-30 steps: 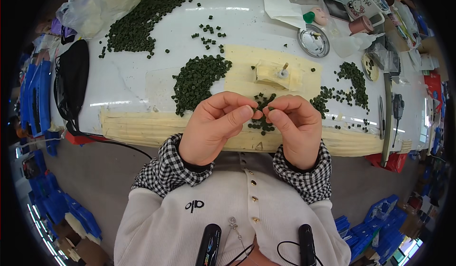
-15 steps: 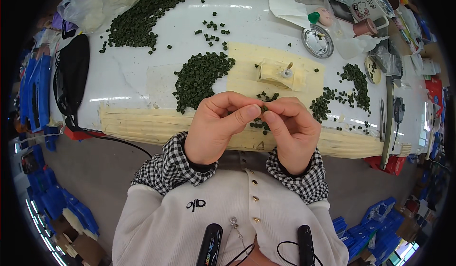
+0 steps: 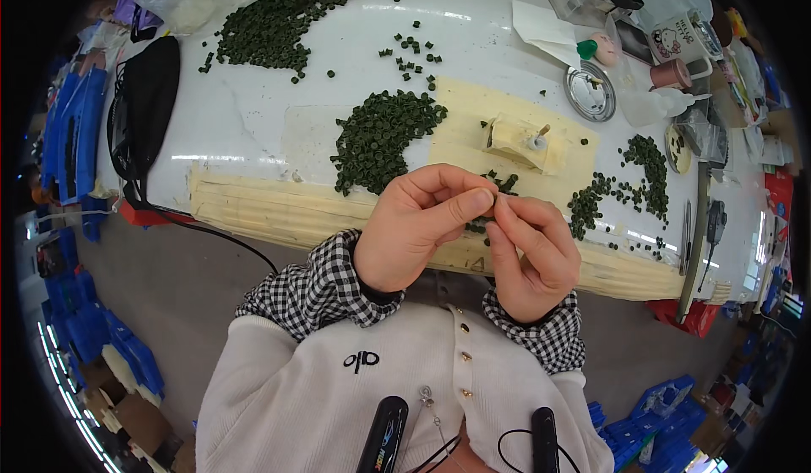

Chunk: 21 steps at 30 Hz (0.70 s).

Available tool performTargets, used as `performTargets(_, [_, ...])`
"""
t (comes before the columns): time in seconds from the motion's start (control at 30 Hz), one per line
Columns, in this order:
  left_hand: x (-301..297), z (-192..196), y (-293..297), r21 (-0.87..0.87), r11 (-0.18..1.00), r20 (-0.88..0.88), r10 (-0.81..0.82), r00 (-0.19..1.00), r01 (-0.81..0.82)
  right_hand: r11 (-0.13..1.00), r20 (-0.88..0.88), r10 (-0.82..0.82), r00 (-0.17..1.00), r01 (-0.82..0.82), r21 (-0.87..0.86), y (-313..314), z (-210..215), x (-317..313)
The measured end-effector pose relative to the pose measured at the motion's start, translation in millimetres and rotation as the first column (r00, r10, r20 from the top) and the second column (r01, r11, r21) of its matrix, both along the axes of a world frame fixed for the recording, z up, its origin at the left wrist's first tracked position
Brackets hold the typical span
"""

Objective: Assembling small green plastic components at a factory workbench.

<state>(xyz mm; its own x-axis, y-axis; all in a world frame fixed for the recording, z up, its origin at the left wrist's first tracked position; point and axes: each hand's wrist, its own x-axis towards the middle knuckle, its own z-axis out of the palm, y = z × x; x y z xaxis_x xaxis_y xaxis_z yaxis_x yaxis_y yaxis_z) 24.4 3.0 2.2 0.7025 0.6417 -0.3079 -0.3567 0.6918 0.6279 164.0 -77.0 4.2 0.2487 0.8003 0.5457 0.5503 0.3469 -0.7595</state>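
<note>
My hands meet over the table's near edge with fingertips together. My left hand (image 3: 414, 224) pinches a small dark green part between thumb and forefinger, and the fingertips hide most of it. My right hand (image 3: 539, 258) is curled, its forefinger tip against the same part and its thumb lower down. Behind the fingers lie several similar dark green parts, partly covered by the hands. A large heap of these parts (image 3: 384, 139) sits just beyond my left hand. A tape-covered block (image 3: 524, 144) with an upright pin (image 3: 541, 135) stands on a yellowish sheet (image 3: 460, 101) beyond my right hand.
A bigger green heap (image 3: 283, 21) lies far left, near a black pouch (image 3: 148, 110). Loose parts (image 3: 646, 169) are scattered at right, beside a round metal dish (image 3: 590, 93), tweezers (image 3: 686, 236) and a screwdriver (image 3: 715, 224). Yellowish tape (image 3: 245, 207) covers the table's front edge.
The whole view has shifted a little, so the table sits further right and higher. My right thumb has come down away from the fingertips, and the held part shows less.
</note>
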Motion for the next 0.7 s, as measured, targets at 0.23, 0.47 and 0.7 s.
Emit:
performTargets(0.23, [2.9, 3.5, -1.1, 0.263, 0.963, -0.105, 0.092, 0.990, -0.061, 0.998, -0.080, -0.037, 0.996, 0.033, -0.060, -0.7, 0.8, -0.6])
performTargets(0.47, [-3.1, -4.3, 5.8, 0.671, 0.741, -0.247, 0.189, 0.950, 0.027, 0.989, -0.333, -0.004, 0.943, -0.045, -0.139, -3.9, -1.5, 0.2])
performTargets(0.7, [-3.8, 0.4, 6.4, 0.739, 0.673, -0.238, 0.248, 0.939, 0.009, 0.985, -0.353, 0.043, 0.935, -0.100, -0.143, -5.4, 0.7, 3.1])
